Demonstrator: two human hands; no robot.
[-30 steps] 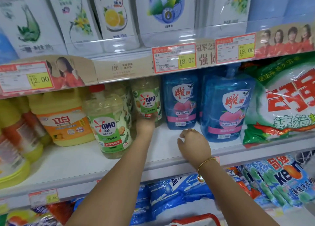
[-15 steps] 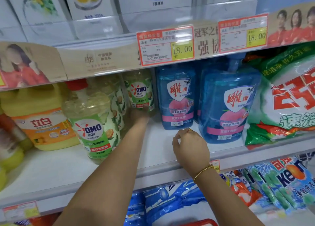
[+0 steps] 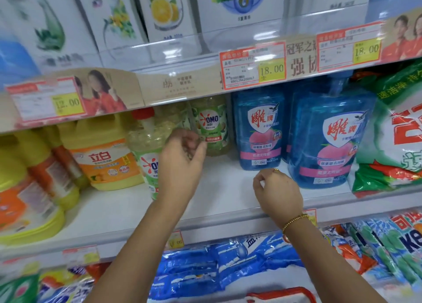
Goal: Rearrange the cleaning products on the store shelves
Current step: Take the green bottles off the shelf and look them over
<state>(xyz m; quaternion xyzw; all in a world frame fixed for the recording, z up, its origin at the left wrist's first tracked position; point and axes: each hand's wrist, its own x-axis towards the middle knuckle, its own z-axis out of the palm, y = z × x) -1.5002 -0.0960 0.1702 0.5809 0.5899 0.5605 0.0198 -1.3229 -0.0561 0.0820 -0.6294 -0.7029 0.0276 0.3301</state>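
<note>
Middle shelf (image 3: 118, 211), left to right: yellow jug (image 3: 107, 156), then front OMO bottle (image 3: 146, 147) with a red pump. Left hand (image 3: 182, 158) hovers just in front of it, fingers loosely bent, empty, blurred. Rear OMO bottle (image 3: 211, 126) stands deeper in, just beside a blue bottle (image 3: 259, 129). Right hand (image 3: 277, 189) is over the shelf front, fingers curled in, gripping nothing.

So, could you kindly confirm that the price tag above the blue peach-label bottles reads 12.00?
Not quite: in the head view, the price tag above the blue bottles reads 18.00; the 12.00 tag hangs further left, above the yellow jugs.
</note>
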